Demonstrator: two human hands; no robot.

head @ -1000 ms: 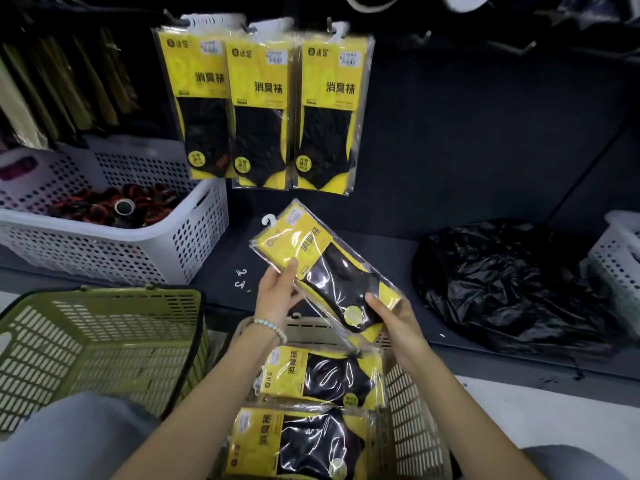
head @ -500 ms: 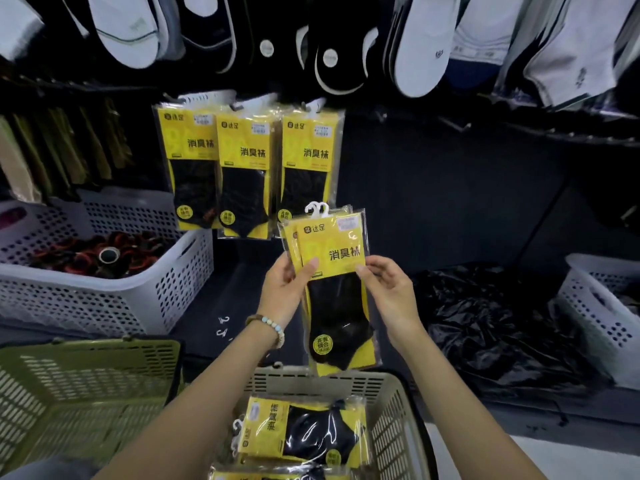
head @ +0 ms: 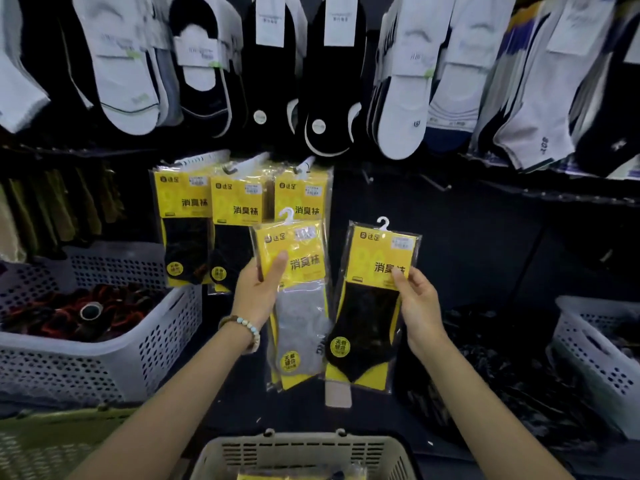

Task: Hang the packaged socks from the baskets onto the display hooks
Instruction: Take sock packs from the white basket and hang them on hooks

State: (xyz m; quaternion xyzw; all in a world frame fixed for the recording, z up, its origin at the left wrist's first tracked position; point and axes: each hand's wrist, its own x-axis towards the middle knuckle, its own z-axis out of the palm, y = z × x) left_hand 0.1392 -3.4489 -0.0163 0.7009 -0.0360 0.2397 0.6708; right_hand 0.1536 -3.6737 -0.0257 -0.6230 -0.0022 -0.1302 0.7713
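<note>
My left hand [head: 260, 289] holds a yellow pack of grey socks [head: 298, 306] upright, thumb across its front. My right hand [head: 417, 303] pinches a second yellow pack with black socks [head: 374, 299] by its right edge. Both packs have white plastic hangers on top and are held side by side, apart. Behind them, three rows of the same yellow packs [head: 239, 209] hang on display hooks. To the right of those, bare hooks [head: 436, 183] stick out from the dark panel. The beige basket [head: 304, 452] below holds more yellow packs.
A white basket [head: 104, 351] of dark red items stands on the left shelf, a green basket [head: 45, 441] below it. Another white basket [head: 595, 355] is at the right, a black plastic bag [head: 502, 375] beside it. Loose socks [head: 398, 81] hang overhead.
The stack held in both hands has been split: my left hand now keeps the grey-sock pack and my right hand has drawn the black-sock pack off to the right. The view has tilted upward.
</note>
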